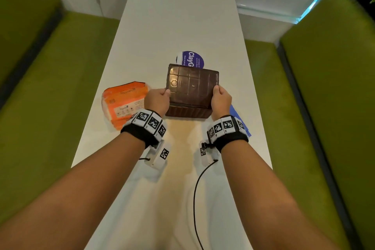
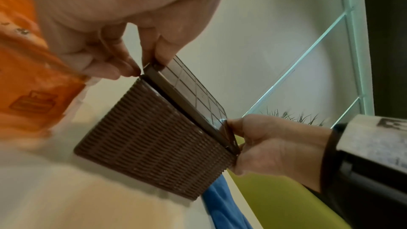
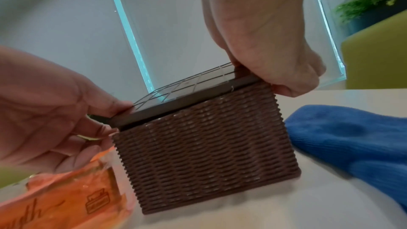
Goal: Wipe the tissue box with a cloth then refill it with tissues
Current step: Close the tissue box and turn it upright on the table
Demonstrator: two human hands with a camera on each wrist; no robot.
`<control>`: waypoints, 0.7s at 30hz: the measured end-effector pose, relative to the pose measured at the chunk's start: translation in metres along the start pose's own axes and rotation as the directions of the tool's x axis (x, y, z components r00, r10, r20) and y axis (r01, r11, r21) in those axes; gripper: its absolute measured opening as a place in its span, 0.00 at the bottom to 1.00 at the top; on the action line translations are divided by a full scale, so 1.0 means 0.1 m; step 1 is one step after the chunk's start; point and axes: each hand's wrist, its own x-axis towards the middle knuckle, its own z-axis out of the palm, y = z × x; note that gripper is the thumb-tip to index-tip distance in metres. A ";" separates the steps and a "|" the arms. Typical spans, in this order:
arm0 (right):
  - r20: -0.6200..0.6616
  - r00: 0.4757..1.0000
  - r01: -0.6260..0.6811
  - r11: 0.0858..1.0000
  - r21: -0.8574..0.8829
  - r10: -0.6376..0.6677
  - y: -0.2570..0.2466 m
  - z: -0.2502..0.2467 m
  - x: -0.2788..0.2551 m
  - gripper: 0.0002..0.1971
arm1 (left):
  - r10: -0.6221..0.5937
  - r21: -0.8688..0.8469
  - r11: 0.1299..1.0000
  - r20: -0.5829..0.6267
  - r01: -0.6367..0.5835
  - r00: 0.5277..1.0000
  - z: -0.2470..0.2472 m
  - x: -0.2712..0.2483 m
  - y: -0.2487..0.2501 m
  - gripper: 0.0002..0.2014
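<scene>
A brown woven tissue box (image 1: 187, 112) (image 2: 154, 144) (image 3: 204, 147) stands on the white table (image 1: 172, 26). Its flat brown lid (image 1: 191, 85) (image 2: 191, 98) (image 3: 182, 98) with a grid pattern sits at the top, its near edge slightly raised off the box. My left hand (image 1: 158, 98) (image 2: 114, 55) pinches the lid's left edge. At the lid's right edge my right hand (image 1: 220, 98) (image 3: 270, 69) grips it between thumb and fingers. An orange tissue pack (image 1: 123, 104) (image 2: 26, 79) (image 3: 66, 203) lies left of the box. A blue cloth (image 1: 240, 119) (image 2: 222, 203) (image 3: 356, 145) lies to its right.
A round purple sticker (image 1: 190, 59) lies on the table just behind the box. Green sofas (image 1: 50, 87) flank the table on both sides. A black cable (image 1: 195, 199) runs from my right wrist across the near table. A glass partition (image 3: 132, 29) stands at the far end.
</scene>
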 end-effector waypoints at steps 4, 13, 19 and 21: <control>0.059 0.998 0.001 0.996 0.095 -0.006 -0.09 -0.09 -0.11 0.16 | -0.010 0.010 1.000 -0.033 0.010 0.999 0.00 0.01 -0.02 0.18; 0.109 0.993 -0.051 0.993 0.103 0.039 -0.08 -0.10 -0.06 0.17 | -0.067 0.083 0.994 -0.011 0.068 0.998 -0.08 0.03 -0.01 0.27; 0.063 0.998 -0.035 0.995 0.091 0.029 -0.04 -0.10 -0.04 0.16 | -0.111 0.019 0.994 -0.008 0.111 0.994 -0.11 0.04 -0.02 0.22; 0.079 0.997 -0.030 0.994 0.106 0.022 -0.03 -0.10 -0.06 0.14 | -0.108 0.000 0.994 -0.026 0.108 0.994 -0.08 0.03 -0.02 0.17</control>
